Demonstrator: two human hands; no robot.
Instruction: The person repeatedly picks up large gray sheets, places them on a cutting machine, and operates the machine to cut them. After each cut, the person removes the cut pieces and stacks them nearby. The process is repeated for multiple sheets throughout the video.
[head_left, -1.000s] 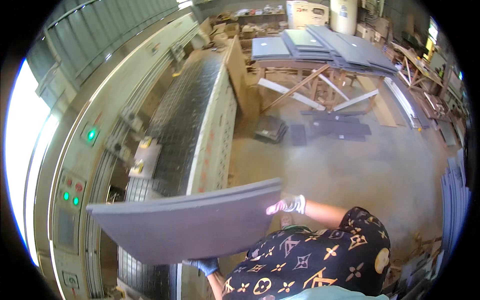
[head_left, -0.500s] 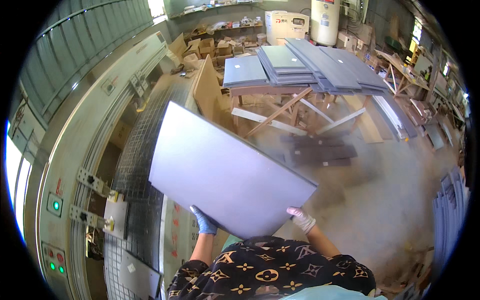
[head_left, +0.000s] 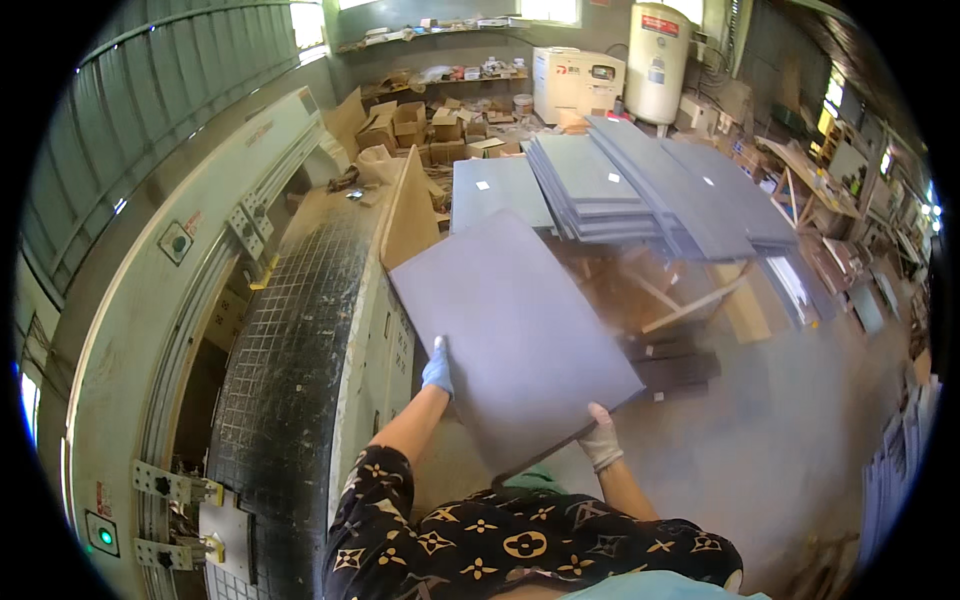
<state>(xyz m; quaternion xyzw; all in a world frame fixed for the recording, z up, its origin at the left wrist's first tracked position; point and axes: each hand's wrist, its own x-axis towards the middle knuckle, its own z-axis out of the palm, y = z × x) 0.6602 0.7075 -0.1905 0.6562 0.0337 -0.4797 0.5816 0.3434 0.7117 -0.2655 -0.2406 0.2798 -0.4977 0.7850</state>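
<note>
Blue-gloved fingers of the left hand [head_left: 437, 369] and white-gloved fingers of the right hand [head_left: 602, 438] clamp opposite edges of a flat, matte grey rectangular panel [head_left: 510, 330]. The panel hangs tilted just right of the black gridded machine bed [head_left: 290, 350], with the stack of grey panels [head_left: 640, 180] beyond it.

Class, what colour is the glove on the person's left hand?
Blue: the left hand wears a blue glove, gripping the grey panel. Head view.

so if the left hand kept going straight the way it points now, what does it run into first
Probably the stacks of grey panels ahead. The left hand grips the grey board edge, pointing up-frame; depth is unclear here.
</note>
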